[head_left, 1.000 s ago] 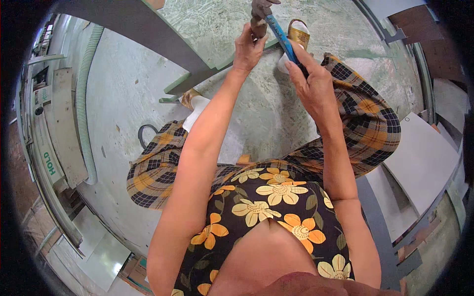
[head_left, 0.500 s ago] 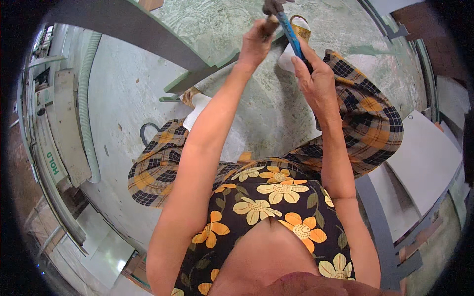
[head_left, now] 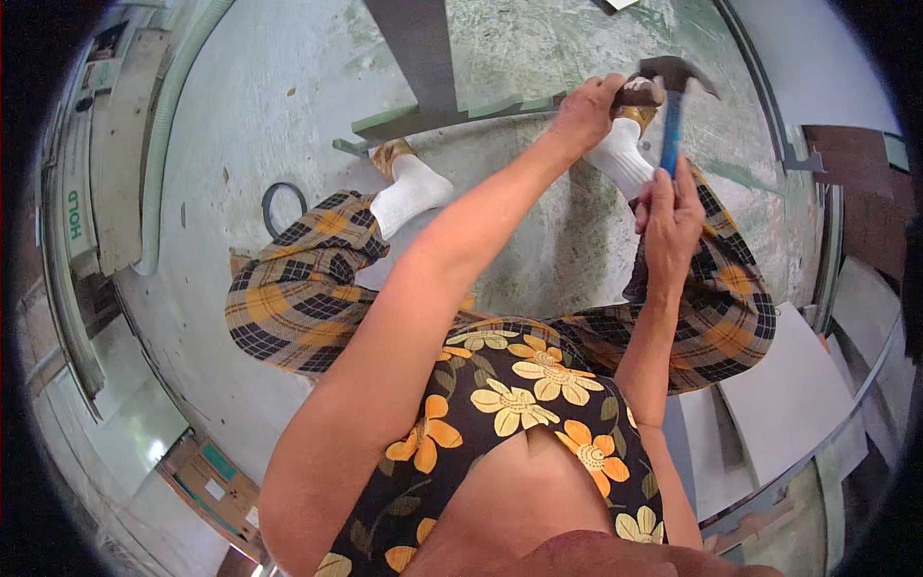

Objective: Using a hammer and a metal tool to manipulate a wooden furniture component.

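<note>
Gripping hammer (head_left: 672,125), right hand (head_left: 670,219), left arm (head_left: 444,274) outstretched

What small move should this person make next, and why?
Probably ease the left hand back slightly: it grips a rounded brown piece close to the head of the blue-handled hammer in the right hand, so a swing might catch it.

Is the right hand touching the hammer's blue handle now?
Touching. The head view shows the right hand wrapped around the blue handle below the hammer head.
</note>
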Available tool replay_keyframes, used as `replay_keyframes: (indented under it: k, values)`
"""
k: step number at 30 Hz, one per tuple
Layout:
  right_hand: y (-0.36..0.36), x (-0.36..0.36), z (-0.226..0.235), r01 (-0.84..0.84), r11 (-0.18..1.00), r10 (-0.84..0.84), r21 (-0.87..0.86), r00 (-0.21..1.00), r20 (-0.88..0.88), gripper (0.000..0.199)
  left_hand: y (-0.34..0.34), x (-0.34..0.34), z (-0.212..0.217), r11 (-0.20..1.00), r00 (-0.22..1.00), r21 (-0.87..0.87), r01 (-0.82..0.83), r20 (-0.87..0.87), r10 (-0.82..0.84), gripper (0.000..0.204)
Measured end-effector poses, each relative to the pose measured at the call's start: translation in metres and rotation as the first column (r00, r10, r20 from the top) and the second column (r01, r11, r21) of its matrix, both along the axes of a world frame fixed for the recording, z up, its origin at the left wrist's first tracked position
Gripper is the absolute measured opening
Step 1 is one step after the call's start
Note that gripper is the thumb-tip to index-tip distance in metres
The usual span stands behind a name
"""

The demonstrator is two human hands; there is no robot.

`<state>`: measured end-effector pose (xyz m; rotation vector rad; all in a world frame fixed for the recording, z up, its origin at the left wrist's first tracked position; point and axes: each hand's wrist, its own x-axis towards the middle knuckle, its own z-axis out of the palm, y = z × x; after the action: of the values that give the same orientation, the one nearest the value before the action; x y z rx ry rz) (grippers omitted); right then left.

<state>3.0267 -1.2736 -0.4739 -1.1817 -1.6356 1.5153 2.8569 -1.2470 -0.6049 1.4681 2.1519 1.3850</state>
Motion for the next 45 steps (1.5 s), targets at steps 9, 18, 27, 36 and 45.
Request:
replay_keyframes:
  k: [9,18,27,36,45]
  values:
    - [0.008,0.006,0.001,0.032,0.998,-0.035,-0.063,0.998,-0.061,0.032,-0.009,-0.001,0.007,0.993,1.0,-0.115,0.008,0.021,-0.006,0.028]
    - [0.011,0.008,-0.003,0.012,0.993,-0.013,-0.114,1.0,-0.009,0.032,-0.004,-0.001,0.004,0.976,0.999,-0.213,-0.04,0.004,0.042,0.026]
    - [0.013,0.004,-0.004,-0.005,0.995,0.006,-0.102,1.0,0.001,0.034,0.001,-0.007,-0.002,0.967,0.997,-0.245,-0.075,0.01,0.08,0.027]
    - [0.015,0.003,-0.011,0.018,0.996,-0.019,-0.091,1.0,-0.006,0.035,0.004,-0.005,-0.003,0.956,0.993,-0.271,-0.115,-0.012,0.116,0.028]
    - [0.016,0.001,-0.014,-0.002,0.997,0.0,-0.082,1.0,-0.025,0.035,0.007,-0.003,-0.012,0.953,0.994,-0.282,-0.112,-0.05,0.102,0.028]
